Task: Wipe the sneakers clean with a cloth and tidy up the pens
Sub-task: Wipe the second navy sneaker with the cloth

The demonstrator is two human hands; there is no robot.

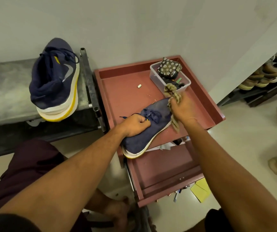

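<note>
Sneaker (139, 144): our left hand (134, 125), fingers (142, 122) curled round laces, steadies it on surface (122, 94). Cloth (170, 90): our right hand (180, 111), fingers clenched round it, presses toe for wiping.

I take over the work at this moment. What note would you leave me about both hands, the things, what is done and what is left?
Left hand grips the navy sneaker at its laces, on the red cabinet top. Right hand holds the cloth against the sneaker's toe. Second sneaker rests on the grey bench. Done: wiping of the first sneaker is under way; whether the second is wiped cannot be told. Left: finish the sneakers, then tidy the pens low beside the cabinet.
</note>
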